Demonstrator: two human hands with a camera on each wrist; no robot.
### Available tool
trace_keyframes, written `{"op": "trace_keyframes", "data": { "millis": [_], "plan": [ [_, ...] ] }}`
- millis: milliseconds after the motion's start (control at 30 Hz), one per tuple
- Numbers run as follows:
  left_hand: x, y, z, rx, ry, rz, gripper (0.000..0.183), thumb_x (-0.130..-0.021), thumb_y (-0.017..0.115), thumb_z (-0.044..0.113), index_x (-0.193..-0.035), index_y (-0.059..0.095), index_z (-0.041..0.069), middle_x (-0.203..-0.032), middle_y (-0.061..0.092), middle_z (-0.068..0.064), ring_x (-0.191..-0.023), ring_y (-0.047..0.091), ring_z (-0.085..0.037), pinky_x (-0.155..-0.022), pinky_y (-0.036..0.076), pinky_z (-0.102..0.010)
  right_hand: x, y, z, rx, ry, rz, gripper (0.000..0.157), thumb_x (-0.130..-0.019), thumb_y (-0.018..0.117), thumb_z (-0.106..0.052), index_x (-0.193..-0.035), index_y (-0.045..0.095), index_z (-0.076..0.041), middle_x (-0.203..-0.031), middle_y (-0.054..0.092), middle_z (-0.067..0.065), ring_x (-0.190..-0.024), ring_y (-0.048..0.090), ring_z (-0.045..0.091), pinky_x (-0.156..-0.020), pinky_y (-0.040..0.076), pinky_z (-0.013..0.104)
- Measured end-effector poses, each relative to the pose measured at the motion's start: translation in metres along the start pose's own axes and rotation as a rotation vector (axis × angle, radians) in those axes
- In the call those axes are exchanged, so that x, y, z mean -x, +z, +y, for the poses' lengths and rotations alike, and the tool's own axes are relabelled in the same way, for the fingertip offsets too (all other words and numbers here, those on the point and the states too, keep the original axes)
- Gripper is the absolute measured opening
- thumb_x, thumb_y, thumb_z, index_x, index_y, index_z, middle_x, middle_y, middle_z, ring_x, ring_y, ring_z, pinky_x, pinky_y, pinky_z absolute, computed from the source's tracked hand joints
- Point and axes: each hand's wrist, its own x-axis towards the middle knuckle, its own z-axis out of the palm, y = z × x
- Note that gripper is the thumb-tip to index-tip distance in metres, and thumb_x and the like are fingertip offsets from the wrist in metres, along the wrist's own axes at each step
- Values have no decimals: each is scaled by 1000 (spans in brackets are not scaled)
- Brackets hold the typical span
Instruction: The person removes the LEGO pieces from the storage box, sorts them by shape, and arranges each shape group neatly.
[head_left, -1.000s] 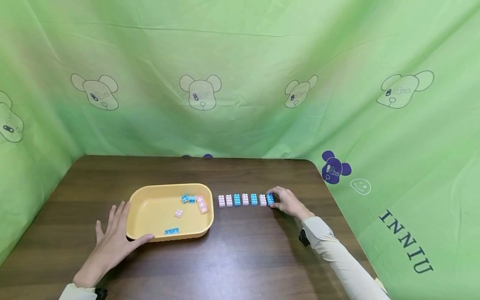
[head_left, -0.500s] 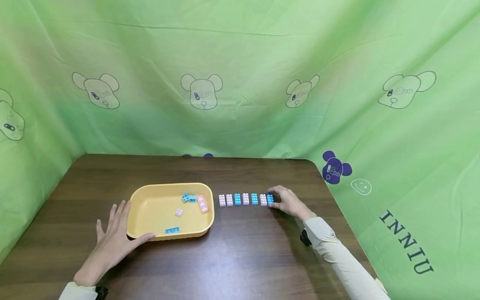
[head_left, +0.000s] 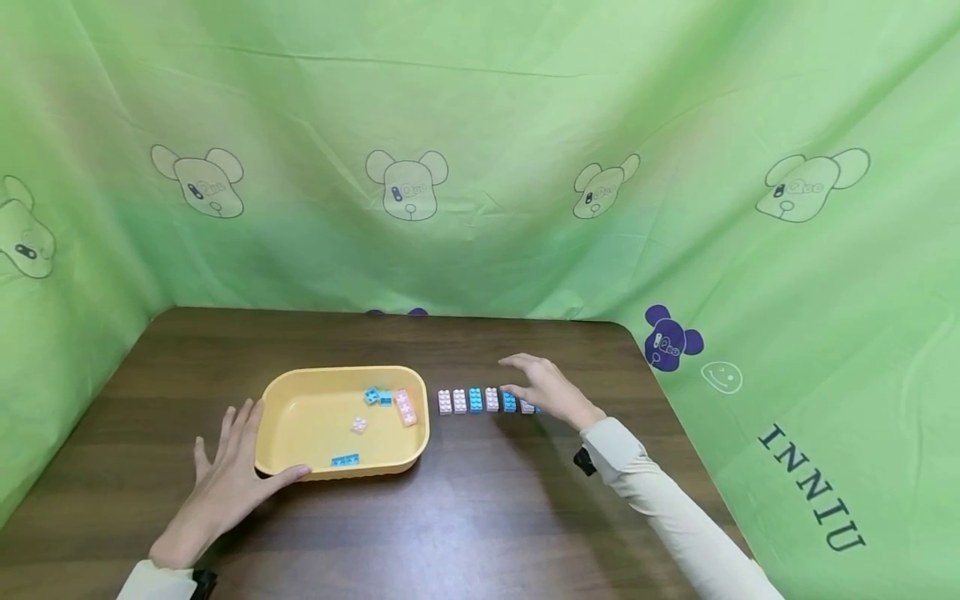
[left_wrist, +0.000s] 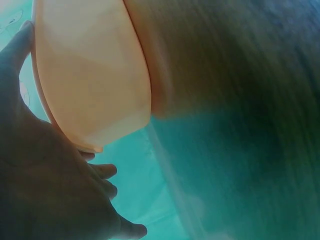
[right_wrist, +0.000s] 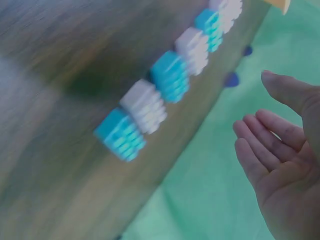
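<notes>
Against the near-left corner of a yellow tray (head_left: 300,475) rests my left hand (head_left: 225,483), fingers spread, thumb on the rim; the left wrist view shows the tray wall (left_wrist: 95,65) beside the thumb. My right hand (head_left: 553,392) hovers over the right end of a row of pink and blue toy bricks, holding nothing. Its thumb and fingers stand apart in the right wrist view. The end blue brick (right_wrist: 120,134) and its pink neighbour (right_wrist: 143,106) lie side by side there. In the head view the hand partly hides these two. A pink brick (head_left: 445,402) begins the row near the tray.
Inside the tray lie a long pink brick (head_left: 406,407), a small pink brick (head_left: 359,425), two small blue bricks (head_left: 372,395) and a longer blue brick (head_left: 345,460). The brown table (head_left: 465,517) meets a green curtain (head_left: 495,258) at the back and right.
My right hand has let go of the end blue brick, lifted and shifted left over the row. That brick stays at the row's end. The left hand keeps its place on the tray.
</notes>
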Motion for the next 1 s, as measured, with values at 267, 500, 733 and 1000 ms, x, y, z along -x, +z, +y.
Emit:
{"op": "trace_keyframes", "data": {
  "millis": [267,500,733,1000],
  "plan": [
    [0,1,0,-1,5,3,130,-86,77,67,-168,2,0,-170,10,-35,-158,-3,-52,-107,-10,-87,-19,9,-32,1,-103,-30,42,-94,80,-8,-130,69,9,-129,71,24,-122,68,40,-105,53,49],
    [1,2,0,8,5,10,130,-86,77,66,-168,1,0,-170,10,-35,-159,-5,-51,-107,-10,-88,-34,20,-64,8,-196,-56,37,-93,81,-6,-127,72,6,-127,73,20,-120,70,35,-103,55,43],
    [1,2,1,17,1,13,130,-86,78,66,-168,3,-1,-170,10,-35,-158,-4,-52,-107,-9,-88,-46,34,-92,-20,-303,-117,39,-90,85,-10,-124,74,4,-125,75,18,-112,74,29,-97,58,35],
    [1,3,0,11,-2,13,130,-86,78,66,-168,2,0,-170,11,-35,-158,-3,-52,-106,-8,-89,-54,54,-119,-69,-369,-184,37,-91,84,-9,-124,75,4,-126,75,16,-119,71,29,-103,54,31]
  ]
}}
